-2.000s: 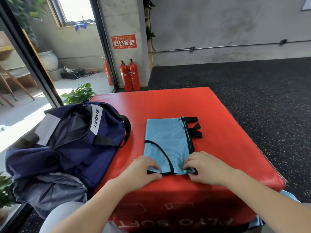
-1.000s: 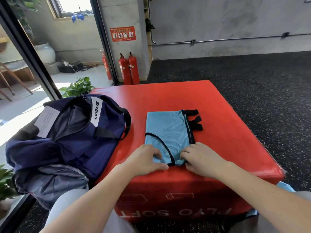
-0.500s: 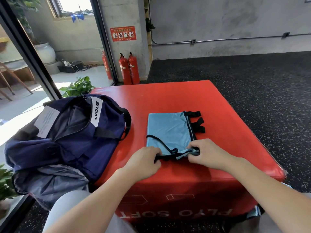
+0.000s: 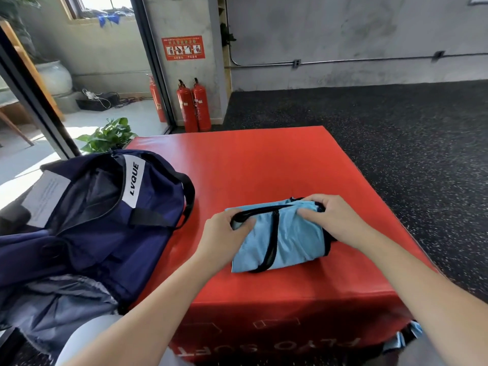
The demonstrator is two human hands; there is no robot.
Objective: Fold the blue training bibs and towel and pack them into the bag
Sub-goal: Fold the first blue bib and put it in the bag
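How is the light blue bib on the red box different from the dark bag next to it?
The bib is pale blue with black trim; the bag is navy with a white LVQUE label. The bib is a small folded bundle; the bag is far larger and gapes open. The left hand and right hand grip the bib; nothing holds the bag. Both are soft fabric on the red box.

A bare grey concrete wall [image 4: 356, 35] runs across the far side, with a metal conduit [image 4: 343, 62] along it. Dark speckled rubber floor [image 4: 396, 133] covers the right. Two red fire extinguishers [image 4: 194, 107] stand under a red sign [image 4: 183, 48] on a concrete pillar [image 4: 184, 19]. On the left, daylight floods through glass past a potted plant [image 4: 108, 136] and a pale ceramic jar [image 4: 54, 77].
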